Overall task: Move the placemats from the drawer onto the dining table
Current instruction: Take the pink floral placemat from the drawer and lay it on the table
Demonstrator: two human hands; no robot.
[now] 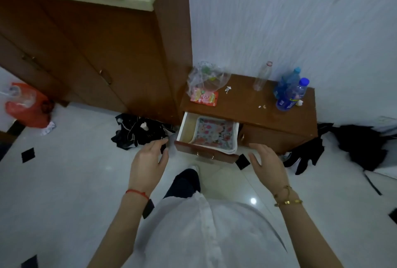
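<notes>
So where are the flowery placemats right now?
In the head view, the floral placemats lie stacked in the open drawer of the low wooden cabinet, just beyond and between the left hand and right hand.

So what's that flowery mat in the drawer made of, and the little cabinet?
The placemats look like soft cloth or vinyl: floral print, white edges that curve; I can't tell which. The cabinet looks like glossy brown wood: its top shines.

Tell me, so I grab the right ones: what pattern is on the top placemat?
Floral, pink on pale blue-green: top placemat, head view.
</notes>
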